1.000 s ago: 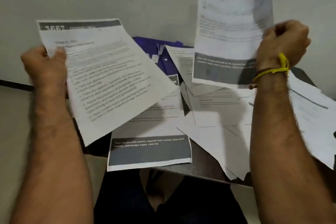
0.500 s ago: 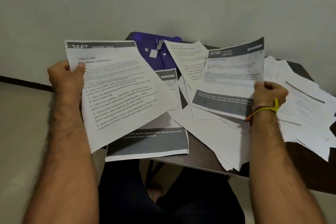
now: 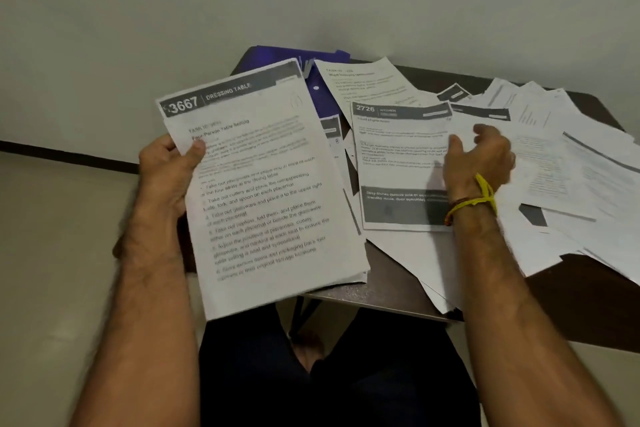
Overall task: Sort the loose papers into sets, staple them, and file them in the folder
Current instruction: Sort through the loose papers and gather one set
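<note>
Item one: white printed sheet headed "3667 Dressing Table" (image 3: 263, 184), with at least one more sheet edge showing behind its lower right corner, held up at the near left of the scene, long axis running near to far and leaning right. The left hand (image 3: 169, 177) grips it by the upper left edge, thumb curled over the front, fingers hidden behind

Item two: white printed sheet headed "2726 Kitchen" (image 3: 398, 163), lying flat on the pile at centre, long axis near to far, dark band across its near end. The right hand (image 3: 481, 159) hovers at this sheet's right edge, fingers loosely spread and clasping nothing; whether they touch the paper cannot be told. A yellow thread band (image 3: 485, 196) circles that wrist

Item three: scattered loose white papers (image 3: 571, 163), overlapping in no order, spread from centre to far right over the small dark table (image 3: 391, 300), some overhanging its near edge

Item four: blue plastic folder (image 3: 322, 94), far centre, mostly covered by the held sheet and the pile. No stapler can be made out

Judgement: sorting is at an early stage, nothing stapled or filed. The unsorted heap lies right of and beyond the right hand, which is much the nearer; the next sheet most likely falls to it, the left serving as holder
</note>
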